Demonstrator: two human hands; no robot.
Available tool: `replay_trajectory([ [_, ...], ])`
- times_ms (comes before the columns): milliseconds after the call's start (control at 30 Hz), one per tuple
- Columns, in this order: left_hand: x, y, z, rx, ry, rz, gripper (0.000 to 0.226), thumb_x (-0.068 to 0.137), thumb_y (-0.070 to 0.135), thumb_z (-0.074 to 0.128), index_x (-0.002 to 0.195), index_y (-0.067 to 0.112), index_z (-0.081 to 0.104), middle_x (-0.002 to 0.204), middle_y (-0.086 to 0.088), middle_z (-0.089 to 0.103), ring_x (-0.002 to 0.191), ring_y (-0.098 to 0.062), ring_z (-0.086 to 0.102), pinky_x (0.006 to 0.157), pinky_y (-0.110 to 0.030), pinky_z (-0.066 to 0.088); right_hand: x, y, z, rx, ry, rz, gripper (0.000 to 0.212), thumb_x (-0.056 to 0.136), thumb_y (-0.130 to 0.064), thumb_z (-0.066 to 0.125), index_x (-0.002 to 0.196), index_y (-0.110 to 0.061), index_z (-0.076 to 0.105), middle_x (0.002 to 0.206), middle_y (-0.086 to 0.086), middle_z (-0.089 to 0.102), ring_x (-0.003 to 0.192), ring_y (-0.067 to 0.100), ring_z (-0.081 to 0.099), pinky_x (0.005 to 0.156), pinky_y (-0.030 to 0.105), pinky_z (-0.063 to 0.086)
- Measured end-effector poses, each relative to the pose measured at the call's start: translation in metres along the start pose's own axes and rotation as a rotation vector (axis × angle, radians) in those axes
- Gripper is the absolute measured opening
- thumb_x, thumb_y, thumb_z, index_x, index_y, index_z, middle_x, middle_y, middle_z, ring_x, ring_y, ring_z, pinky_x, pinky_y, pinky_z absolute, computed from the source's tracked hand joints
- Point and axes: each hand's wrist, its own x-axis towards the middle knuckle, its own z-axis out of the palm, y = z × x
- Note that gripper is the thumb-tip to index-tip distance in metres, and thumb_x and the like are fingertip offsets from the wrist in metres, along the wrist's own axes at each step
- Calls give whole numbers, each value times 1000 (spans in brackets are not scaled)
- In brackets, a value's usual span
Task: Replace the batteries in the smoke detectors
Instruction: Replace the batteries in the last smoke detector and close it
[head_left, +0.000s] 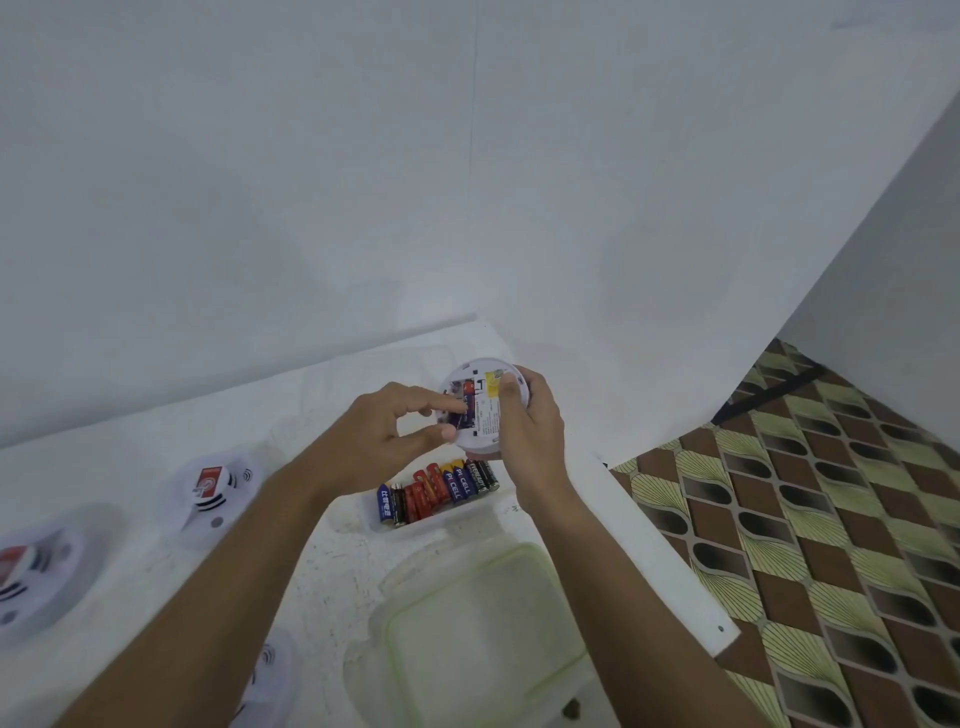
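L hand (387, 434) has its index finger stretched out, tip pressing on a purple battery (466, 410) in the open bay on the back of the detector (480, 410); thumb tip sits at the detector's near rim, other fingers curled under, grasping nothing I can see. Detector is held up over the far corner of the white table (322, 384), back side facing the camera, tilted. It has a yellow sticker (493, 381) at the top and a white label (488, 422) w/ fine print below, both too small to read. Far left on the table lie 3 more detectors, face up: one at the edge (31, 571), blurred, w/ a red patch; one further in (208, 493) w/ a red patch bearing a white symbol and black sound-wave marks; one at the bottom (265, 670), mostly cut off. Centre, just below the hands, a clear tray (441, 519) holds loose batteries (441, 491) side by side: blue w/ white script I can't make out, black, red, blue reading "PKCELL", then black w/ gold text, prob. "EVEREADY". Nearer the camera sits a clear box (483, 639) w/ a pale green rim. R hand (527, 421) grips the detector's right side, thumb across the yellow sticker. Right of the table, floor (831, 519) in a brown, green and black pattern.
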Motion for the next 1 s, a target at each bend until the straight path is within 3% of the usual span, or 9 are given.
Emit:
replay_trajectory([
  [133,-1,-1,8,-44,135,48,22,80,44,70,101,44,68,119,26,57,120,2,44,96,-20,36,-6,0,0,48,-25,12,22,105,-34,47,120,-24,58,104,-6,67,95,13,69,76,36,62],
  [233,-5,5,14,-172,189,-7,26,75,46,71,101,42,69,133,19,46,125,0,42,91,-15,36,-12,-5,-3,86,-45,5,23,105,-33,46,121,-22,60,105,-1,69,95,15,70,75,40,63],
  [400,-19,25,25,-582,193,-82,26,85,13,73,109,22,68,116,5,68,99,-28,66,84,-39,58,-18,-10,-16,109,-91,-49,21,105,-31,47,118,-23,62,107,2,70,98,20,71,76,43,62],
  [500,-30,35,35,-599,277,-131,22,88,10,70,107,19,67,113,2,70,87,-24,65,87,-50,55,-28,-10,-21,94,-137,-70,22,106,-31,46,120,-23,61,106,1,69,96,21,71,70,43,62],
  [633,-48,45,43,-538,345,-166,18,93,11,65,107,22,67,112,4,70,90,-27,68,82,-41,58,-39,-7,-29,121,-299,-11,26,105,-28,46,130,-25,53,118,1,66,107,22,68,79,51,62],
  [733,-67,53,44,-523,383,-183,19,95,9,61,111,20,66,111,5,71,90,-19,71,74,-29,57,-52,-5,-41,230,-569,59,64,87,-17,56,146,-31,35,130,-2,61,112,17,66,82,39,61],
  [800,-80,59,43,-522,400,-198,21,96,6,57,112,16,66,109,5,72,92,-17,70,74,-26,57,-62,-3,-47,164,-711,-21,84,83,-5,64,152,-27,21,137,-3,55,119,13,62,89,36,59],
  [933,-115,67,37,-442,443,-183,22,98,9,54,114,17,68,116,5,70,104,-17,67,88,-28,55,-86,4,-40,29,-762,-210,100,76,11,79,151,-13,19,146,5,48,132,23,52,99,51,54],
  [1000,-134,74,37,-495,475,-170,23,100,10,53,118,13,66,118,2,69,107,-14,66,88,-28,55,-100,4,-36,44,-738,-221,97,73,13,80,148,-11,23,142,6,49,131,18,53,97,47,56],
])
